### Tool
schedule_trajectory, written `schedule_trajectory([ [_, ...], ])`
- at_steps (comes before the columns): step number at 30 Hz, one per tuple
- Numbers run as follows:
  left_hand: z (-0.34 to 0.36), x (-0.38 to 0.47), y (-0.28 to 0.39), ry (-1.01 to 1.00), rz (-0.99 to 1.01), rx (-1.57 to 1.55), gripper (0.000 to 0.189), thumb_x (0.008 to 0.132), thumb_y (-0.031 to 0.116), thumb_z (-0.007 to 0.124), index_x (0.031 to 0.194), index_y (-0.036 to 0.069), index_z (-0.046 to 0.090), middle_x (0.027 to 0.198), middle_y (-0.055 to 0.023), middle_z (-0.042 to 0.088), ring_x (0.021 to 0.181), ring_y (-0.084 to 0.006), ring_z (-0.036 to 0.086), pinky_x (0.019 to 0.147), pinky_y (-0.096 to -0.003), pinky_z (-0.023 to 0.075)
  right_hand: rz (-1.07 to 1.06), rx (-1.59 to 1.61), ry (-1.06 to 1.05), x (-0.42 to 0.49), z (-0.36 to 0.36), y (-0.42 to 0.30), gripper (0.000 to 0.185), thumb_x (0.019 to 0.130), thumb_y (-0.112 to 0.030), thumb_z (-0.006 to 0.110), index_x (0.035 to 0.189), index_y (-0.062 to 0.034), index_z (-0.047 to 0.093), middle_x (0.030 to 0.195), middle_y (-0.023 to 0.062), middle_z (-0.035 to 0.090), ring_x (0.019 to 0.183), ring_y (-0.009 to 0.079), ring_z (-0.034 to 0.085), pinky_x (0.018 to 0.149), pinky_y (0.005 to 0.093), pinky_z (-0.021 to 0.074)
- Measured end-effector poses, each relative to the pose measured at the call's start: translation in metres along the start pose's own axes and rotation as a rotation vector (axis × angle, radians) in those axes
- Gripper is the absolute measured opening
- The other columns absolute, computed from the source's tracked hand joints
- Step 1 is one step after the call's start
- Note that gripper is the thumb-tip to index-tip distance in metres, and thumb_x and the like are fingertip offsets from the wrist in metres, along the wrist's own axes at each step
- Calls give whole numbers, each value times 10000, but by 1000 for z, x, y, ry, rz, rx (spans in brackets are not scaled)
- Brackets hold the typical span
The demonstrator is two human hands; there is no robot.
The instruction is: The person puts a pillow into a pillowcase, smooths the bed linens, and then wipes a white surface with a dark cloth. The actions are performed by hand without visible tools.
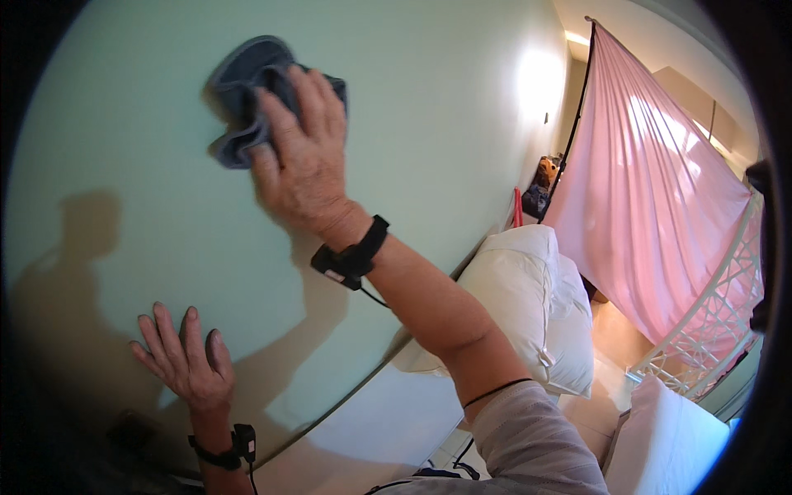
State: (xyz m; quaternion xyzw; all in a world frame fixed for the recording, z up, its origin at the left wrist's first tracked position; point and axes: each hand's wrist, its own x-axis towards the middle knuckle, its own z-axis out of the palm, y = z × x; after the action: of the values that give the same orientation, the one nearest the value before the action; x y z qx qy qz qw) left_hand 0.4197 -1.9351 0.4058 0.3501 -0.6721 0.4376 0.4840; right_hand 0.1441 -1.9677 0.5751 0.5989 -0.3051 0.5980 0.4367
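My right hand (309,154) presses a crumpled dark grey-blue cloth (250,74) against the pale green wall (421,124). The fingers spread over the cloth and hide part of it. Lower and to the left, my left hand (192,365) has its fingers apart and holds nothing. It is at the wall, with the palm turned towards it; whether it touches, I cannot tell. Each wrist wears a black strap with a small box and a cable. My shadow falls across the wall on the left.
White pillows (513,291) are stacked by the wall on a white surface (371,421). A pink curtain (649,185) hangs from a black pole at the right. Below it stands a white lattice panel (699,334). A white mattress-like block (668,439) lies at lower right.
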Motion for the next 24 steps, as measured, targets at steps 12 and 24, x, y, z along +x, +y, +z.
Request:
schedule_trajectory([
  [12,32,66,52,-40,86,77,466,1063,358,553,1461,116,578,1641,-223,409,1517,-494,345,1204,-718,178,133,-46,115,-19,-39,143,512,876,-159,666,1361,2,621,1542,278,440,1445,504,372,1208,595,295],
  [24,102,151,184,-107,173,54,381,964,294,666,1305,127,685,1560,-230,500,1472,-517,396,1209,-734,152,455,-160,101,-110,-128,367,445,971,-130,564,1367,73,566,1570,304,414,1458,476,382,1239,533,279],
])
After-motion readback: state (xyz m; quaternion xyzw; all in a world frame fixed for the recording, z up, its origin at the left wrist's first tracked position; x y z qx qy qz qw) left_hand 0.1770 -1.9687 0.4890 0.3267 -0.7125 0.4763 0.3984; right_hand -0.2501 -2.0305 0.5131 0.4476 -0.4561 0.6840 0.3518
